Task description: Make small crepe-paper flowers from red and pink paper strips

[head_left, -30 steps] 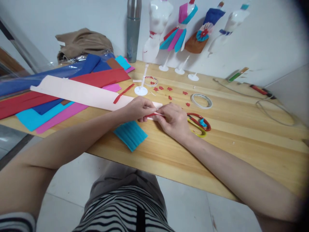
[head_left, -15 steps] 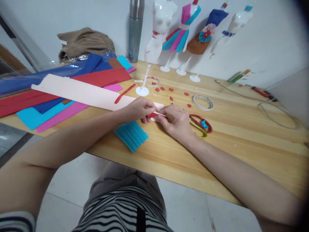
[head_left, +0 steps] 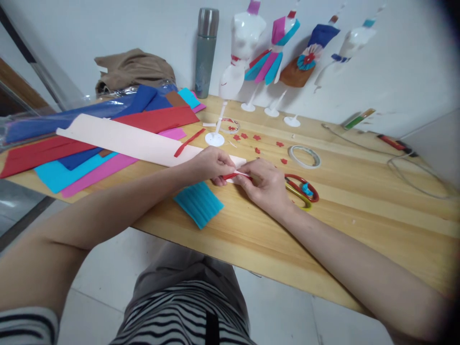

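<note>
My left hand (head_left: 214, 165) and my right hand (head_left: 265, 184) meet over the table, both with pinched fingers. Between them runs a narrow red crepe paper strip (head_left: 229, 177) with a thin white strip along its upper edge; its ends are hidden by the fingers. Beneath the hands lies the end of a long pale pink crepe paper sheet (head_left: 143, 143). A pleated teal paper piece (head_left: 200, 206) sits below my left wrist. Just right of my right hand are the red and yellow handles of scissors (head_left: 312, 192), whose blades are covered.
Coloured crepe paper sheets (head_left: 27, 155) overlap at left. Dress-form mannequins (head_left: 247, 38) and a grey bottle (head_left: 205, 62) stand at the back. A tape roll (head_left: 304, 157), small red paper flowers (head_left: 256, 137) and a cable (head_left: 359, 141) lie on the table (head_left: 352, 249).
The whole view has shifted slightly, so everything sits a little lower and further right. Both hands keep their pinch on the red strip, with hardly any movement over the table.
</note>
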Tool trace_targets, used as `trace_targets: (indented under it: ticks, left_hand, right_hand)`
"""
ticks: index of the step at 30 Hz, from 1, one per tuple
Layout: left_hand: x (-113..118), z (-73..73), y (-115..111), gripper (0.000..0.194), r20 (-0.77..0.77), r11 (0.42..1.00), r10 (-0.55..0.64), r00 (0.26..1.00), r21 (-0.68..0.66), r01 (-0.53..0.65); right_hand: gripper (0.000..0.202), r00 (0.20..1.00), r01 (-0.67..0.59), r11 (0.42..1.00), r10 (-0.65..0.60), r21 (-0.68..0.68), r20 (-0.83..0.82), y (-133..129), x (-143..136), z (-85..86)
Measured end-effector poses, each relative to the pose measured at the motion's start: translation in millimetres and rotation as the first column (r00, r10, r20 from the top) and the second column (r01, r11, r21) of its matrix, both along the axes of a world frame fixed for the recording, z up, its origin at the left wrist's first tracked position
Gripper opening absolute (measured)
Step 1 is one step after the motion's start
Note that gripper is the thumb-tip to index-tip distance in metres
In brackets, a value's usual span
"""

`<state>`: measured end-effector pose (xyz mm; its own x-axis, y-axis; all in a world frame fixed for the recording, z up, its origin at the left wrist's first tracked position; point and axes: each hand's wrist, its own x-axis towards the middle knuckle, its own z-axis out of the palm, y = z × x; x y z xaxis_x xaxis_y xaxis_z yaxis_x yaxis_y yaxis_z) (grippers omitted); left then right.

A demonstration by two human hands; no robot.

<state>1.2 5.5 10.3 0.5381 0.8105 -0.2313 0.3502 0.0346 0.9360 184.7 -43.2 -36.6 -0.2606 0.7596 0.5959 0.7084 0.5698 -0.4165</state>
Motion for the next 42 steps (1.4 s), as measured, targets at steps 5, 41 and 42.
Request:
trace_targets:
  ticks: [5,41,42]
  left_hand:
    - [1,0.9,1,0.009,0.085,0.995,0.062,0.994,-0.088,-0.054]
    - [-16,-4.4,25,0.023,0.315,0.971,-0.235,0.92,0.042,0.233]
    - [-16,-3.7,24,0.024,0.31,0.973,-0.227,0.923,0.045,0.225]
  right_hand:
    - [0.01,0.999,0.027,1.0,-0.028,-0.002,-0.031,-1,1,-0.5]
    - [0.025,0.801,-0.41,0.828,0.126,-0.382,-0.585,4,10,2.9]
    - [0.025,0.806,-0.397,0.833,0.117,-0.384,-0.58,4,10,2.9]
